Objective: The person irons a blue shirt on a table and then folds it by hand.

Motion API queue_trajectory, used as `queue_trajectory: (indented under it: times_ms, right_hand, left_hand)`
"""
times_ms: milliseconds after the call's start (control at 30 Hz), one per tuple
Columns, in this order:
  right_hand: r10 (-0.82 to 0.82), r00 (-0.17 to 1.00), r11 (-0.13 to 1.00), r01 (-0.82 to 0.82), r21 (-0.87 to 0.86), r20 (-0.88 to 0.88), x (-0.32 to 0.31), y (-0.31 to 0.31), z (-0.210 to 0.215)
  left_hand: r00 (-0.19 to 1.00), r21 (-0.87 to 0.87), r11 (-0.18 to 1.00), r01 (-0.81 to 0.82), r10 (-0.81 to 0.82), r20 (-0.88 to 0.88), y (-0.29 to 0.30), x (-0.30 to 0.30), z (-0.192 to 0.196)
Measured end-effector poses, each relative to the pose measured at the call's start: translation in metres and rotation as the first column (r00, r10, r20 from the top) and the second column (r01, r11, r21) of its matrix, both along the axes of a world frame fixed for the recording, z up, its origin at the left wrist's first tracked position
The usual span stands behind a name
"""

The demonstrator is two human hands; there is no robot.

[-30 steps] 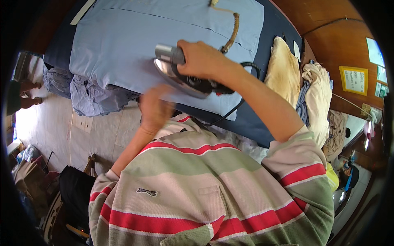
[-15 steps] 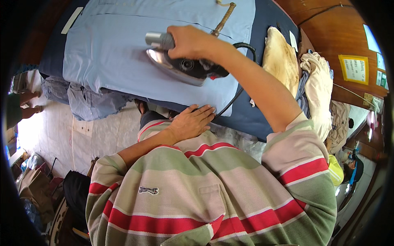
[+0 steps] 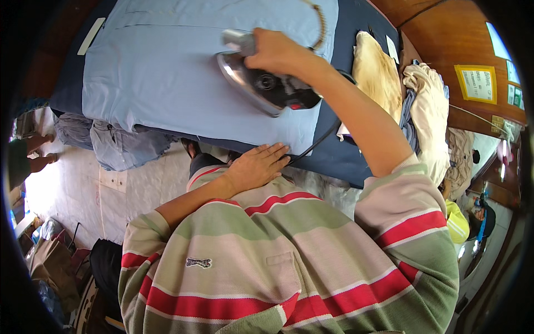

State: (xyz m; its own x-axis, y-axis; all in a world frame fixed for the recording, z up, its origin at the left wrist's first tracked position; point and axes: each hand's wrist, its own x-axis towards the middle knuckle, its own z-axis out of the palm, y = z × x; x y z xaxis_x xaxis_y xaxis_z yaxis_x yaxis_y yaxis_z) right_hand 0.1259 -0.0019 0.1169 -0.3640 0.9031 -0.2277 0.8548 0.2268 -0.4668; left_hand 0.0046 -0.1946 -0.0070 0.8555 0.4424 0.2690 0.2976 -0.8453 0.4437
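Note:
A light blue cloth garment (image 3: 161, 72) lies spread over a dark navy padded table (image 3: 356, 161), its near edge hanging a little over the front. My right hand (image 3: 281, 51) is closed round the handle of a silver and black clothes iron (image 3: 250, 83), whose soleplate rests on the blue cloth right of the middle. At the table's near edge my left hand (image 3: 258, 163) lies flat with its fingers stretched out, close to the cloth's front edge. The iron's black cord (image 3: 317, 142) runs down from beneath my right forearm toward the left fingertips.
A cream garment with brown stains (image 3: 375, 78) lies on the table's right side. Beyond it hangs a pile of pale clothes (image 3: 428, 111). Grey-blue garments (image 3: 128, 142) droop under the front left edge. A person's bare feet (image 3: 41, 153) show at far left.
My right hand has carried the iron a short way right over the blue cloth. My left hand stays flat in nearly the same place. The whole view has shifted slightly.

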Motion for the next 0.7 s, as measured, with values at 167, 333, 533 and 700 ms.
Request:
queue_trajectory:
  times_ms: [167, 333, 533, 700]
  right_hand:
    - [-0.421, 0.906, 0.905, 0.422, -0.051, 0.028, 0.069, -0.040, 0.000]
    - [-0.646, 0.763, 0.759, 0.643, -0.104, 0.003, 0.085, -0.114, 0.004]
    - [-0.737, 0.676, 0.672, 0.732, -0.108, 0.001, 0.079, -0.127, 0.007]
    - [-0.769, 0.631, 0.635, 0.773, -0.006, -0.104, 0.126, -0.075, -0.002]
  left_hand:
    - [0.994, -0.035, 0.996, 0.087, -0.084, 0.077, 0.014, -0.010, 0.004]
    - [0.982, -0.128, 0.989, -0.069, 0.090, 0.164, 0.043, -0.053, 0.021]
    - [0.755, -0.058, 0.775, -0.629, 0.628, 0.190, 0.054, -0.135, 0.008]
    - [0.514, -0.185, 0.521, -0.833, 0.853, 0.088, 0.024, -0.163, 0.009]
